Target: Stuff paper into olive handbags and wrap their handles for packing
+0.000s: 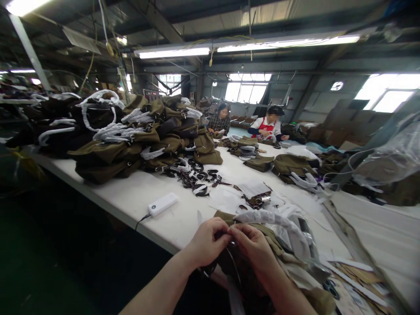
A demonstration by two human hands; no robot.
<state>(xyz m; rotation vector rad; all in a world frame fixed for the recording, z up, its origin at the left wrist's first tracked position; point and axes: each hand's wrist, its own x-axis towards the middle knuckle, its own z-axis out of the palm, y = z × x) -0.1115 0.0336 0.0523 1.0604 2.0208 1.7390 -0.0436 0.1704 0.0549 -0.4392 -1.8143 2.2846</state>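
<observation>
Both my hands meet at the front edge of the table over an olive-green bag (269, 236). My left hand (210, 240) is closed, thumb and forefinger pinched at the bag's edge. Fingertip to fingertip with it, my right hand (251, 245) is pinched too. What lies between the fingertips is too small to make out. A handle wrapped in white paper (278, 218) arches from the bag, just beyond my right hand. A dark strap hangs below my hands, partly hidden by them.
Piled olive bags (105, 159) with wrapped handles fill the table's left side. A white power bank (163, 204) with a cable lies near the edge. Dark straps (200, 177) are scattered mid-table. Scissors (330, 288) lie at right. Two people (271, 127) sit at the far end.
</observation>
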